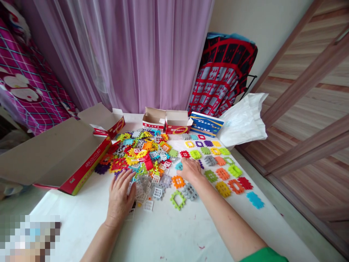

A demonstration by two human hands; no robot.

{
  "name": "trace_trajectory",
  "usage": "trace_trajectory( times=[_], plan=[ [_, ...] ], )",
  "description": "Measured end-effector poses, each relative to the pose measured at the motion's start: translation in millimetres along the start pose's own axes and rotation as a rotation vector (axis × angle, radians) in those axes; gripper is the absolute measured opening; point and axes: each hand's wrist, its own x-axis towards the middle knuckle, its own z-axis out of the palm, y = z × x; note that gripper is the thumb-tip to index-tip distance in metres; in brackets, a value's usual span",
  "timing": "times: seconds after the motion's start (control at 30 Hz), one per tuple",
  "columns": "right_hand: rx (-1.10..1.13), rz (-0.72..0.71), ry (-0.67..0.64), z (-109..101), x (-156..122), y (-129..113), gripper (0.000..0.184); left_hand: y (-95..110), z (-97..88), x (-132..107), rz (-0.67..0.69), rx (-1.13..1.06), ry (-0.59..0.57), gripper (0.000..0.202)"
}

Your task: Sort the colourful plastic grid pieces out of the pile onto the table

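Mixed heap of interlocking plastic pieces [141, 145] lies mid-surface [174, 233]. To its right, spaced pieces [223, 189] lie flat in loose rows, mostly apart from one another; the gaps presumably keep each shape and colour easy to see. Open red box [89, 165] stands at the left of the heap, small cartons [178, 127] and a blue box [206, 124] behind; probably set at the margins to leave the middle free for handling.

Left hand [121, 196]: palm down at the near-left edge of the heap, fingers loosely spread and slightly curved, thumb apart. No piece seen in its hold; contact with the white lattice pieces [148, 205] beside it cannot be told.

Right hand [191, 169]: reaches between heap and rows, fingers bent down at a light-blue piece [179, 166], seemingly touching it. Opening hidden by the hand's back; cannot tell whether the piece is gripped.
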Motion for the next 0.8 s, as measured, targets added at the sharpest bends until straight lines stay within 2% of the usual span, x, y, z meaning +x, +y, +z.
trace_trajectory(
  times=[0.2, 0.33, 0.43, 0.53, 0.67, 0.8],
  plan=[
    [0.016, -0.006, -0.066, -3, 0, 3, 0.048, -20, -4.5, 15, -0.135, 0.007, 0.014, 0.032],
    [0.098, -0.066, 0.021, -11, 1, -6, 0.031, -37, 3.6, 27, -0.309, -0.129, 0.031, 0.034],
    [0.198, -0.181, 0.1, -14, 2, -32, 0.022, -43, 10.4, 30, -0.436, -0.208, 0.083, 0.034],
    [0.272, -0.247, 0.182, -13, 6, -68, 0.025, -45, 13.6, 27, -0.458, -0.259, 0.101, 0.035],
    [0.302, -0.194, 0.219, -7, 12, -111, 0.041, -47, 15.1, 23, -0.467, -0.312, 0.103, 0.036],
    [0.303, -0.141, 0.177, -2, 16, -126, 0.039, -48, 15.3, 20, -0.462, -0.323, 0.089, 0.037]
  ],
)
